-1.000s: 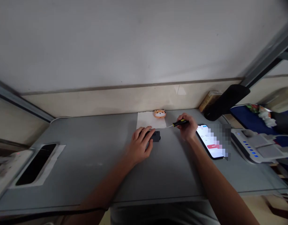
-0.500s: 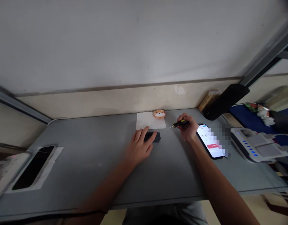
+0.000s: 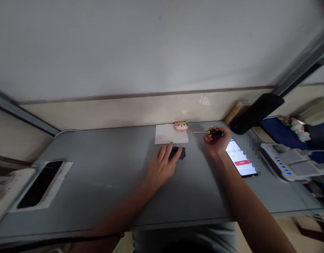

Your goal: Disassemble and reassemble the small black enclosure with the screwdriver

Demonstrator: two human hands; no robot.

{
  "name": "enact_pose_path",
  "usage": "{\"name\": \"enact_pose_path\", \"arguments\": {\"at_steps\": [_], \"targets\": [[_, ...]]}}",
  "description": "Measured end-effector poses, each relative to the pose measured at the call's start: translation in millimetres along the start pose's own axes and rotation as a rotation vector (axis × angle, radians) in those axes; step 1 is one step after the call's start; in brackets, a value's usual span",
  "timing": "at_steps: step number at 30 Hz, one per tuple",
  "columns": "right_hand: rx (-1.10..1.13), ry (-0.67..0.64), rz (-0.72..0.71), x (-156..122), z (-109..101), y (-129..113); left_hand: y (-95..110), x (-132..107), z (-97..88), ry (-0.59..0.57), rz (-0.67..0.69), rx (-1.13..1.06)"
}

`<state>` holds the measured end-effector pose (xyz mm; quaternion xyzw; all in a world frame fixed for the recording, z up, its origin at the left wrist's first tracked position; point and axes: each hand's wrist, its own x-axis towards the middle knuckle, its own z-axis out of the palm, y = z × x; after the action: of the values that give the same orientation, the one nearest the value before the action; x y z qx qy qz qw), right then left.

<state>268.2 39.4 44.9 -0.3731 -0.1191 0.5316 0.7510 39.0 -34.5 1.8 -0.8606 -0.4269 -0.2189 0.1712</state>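
Left hand [image 3: 162,166] lay over black box [image 3: 182,153] on desk [image 3: 106,200], nearside of white paper [image 3: 164,134]; couldn't tell if its grip pinched. Right hand [image 3: 217,143] clasped screwdriver [image 3: 214,132], shaft pointing left.

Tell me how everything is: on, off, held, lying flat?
Screwdriver: held in the right hand
Black box: on the desk, partly under the left hand
Right phone: screen lit
Left phone: screen dark
Power strip: blue lights on
Paper: flat
Orange animal: at the paper's corner
Black cylinder: tilted
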Motion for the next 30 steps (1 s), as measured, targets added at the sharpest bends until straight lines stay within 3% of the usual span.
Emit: {"name": "enact_pose_path", "arguments": {"at_steps": [5, 15, 24, 30], "targets": [[0.055, 0.061, 0.058, -5.5, 7.0, -1.3, 3.2, -0.4, -1.4, -0.035, -0.019, 0.031], [0.022, 0.018, 0.034, 0.3, -0.7, 2.0, 10.4, 0.9, -3.2, -0.037, -0.030, 0.059], [0.077, 0.039, 0.034, -0.2, -0.4, -3.7, -20.9, 0.7, -3.2, 0.091, -0.032, -0.398], [0.014, 0.015, 0.002, 1.9, -0.9, -7.1, -36.1, -1.0, 1.4, 0.003, -0.187, -0.772]]}}
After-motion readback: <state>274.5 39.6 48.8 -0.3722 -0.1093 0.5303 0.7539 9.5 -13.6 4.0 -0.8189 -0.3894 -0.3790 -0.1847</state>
